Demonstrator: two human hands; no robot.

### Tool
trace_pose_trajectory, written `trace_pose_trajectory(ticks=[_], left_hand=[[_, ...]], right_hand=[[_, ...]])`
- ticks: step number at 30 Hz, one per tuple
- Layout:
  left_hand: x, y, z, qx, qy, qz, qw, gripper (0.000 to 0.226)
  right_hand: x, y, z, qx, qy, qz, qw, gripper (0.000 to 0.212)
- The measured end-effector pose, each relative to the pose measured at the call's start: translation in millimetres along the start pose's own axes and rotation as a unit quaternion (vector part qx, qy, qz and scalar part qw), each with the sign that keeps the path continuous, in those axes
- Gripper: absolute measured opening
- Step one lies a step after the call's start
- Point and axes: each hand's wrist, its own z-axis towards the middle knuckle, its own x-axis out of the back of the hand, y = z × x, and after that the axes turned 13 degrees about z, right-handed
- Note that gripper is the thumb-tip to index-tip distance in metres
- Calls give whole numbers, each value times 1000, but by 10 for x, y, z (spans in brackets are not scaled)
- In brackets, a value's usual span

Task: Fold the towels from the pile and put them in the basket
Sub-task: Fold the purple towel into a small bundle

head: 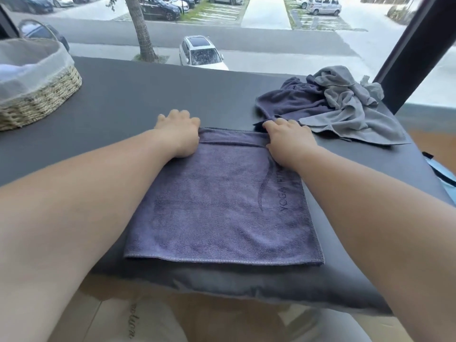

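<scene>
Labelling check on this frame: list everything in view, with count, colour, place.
purple towel: one, purple, flat at table centre, doubled over.
towel pile: at least two, dark purple and grey, crumpled, table's far right.
basket: one, woven straw with white liner, table's far left.
table: one, dark grey, against the window.
white car: one, outside; more cars parked farther off.
tree trunk: one, grey-brown, outside.
blue item: one, light blue, right edge, unidentifiable.
left grip: bare hand, holds purple towel's far left corner.
right grip: bare hand, holds its far right corner.
</scene>
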Motion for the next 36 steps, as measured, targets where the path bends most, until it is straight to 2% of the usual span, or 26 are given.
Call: trace_pose_trajectory(ticks=[4, 8, 11, 14, 17, 21, 26, 31, 36], left_hand=[[112, -50, 5, 8, 55, 29, 998, 30], [197, -161, -72, 40, 180, -13, 983, 17], [291, -255, -226, 61, 236, -69, 967, 20], [291, -338, -498, 44, 272, -134, 952, 15], [180, -399, -952, -13, 306, -195, 932, 15], [12, -366, -1622, -45, 305, -257, 916, 18], [-186, -277, -2072, -6, 285, -286, 915, 22], [-248, -194, -2247, -12, 267, -305, 914, 20], [-384, -160, -2345, -42, 232, -283, 930, 20]], right_hand=[[118, -42, 8, 15, 6, -9, 1000, 25], [255, -27, -46, 52, 102, 8, 993, 24], [405, 17, -139, 56, 158, 42, 985, 24], [502, 85, -373, 85, 172, 108, 976, 20], [525, 126, -799, 132, 180, 158, 962, 19], [483, 34, -1421, 156, 148, 226, 950, 25], [337, -54, -1836, 153, 110, 284, 940, 29], [192, -24, -1984, 139, 85, 291, 943, 31], [103, 38, -2093, 137, 56, 266, 952, 28]])
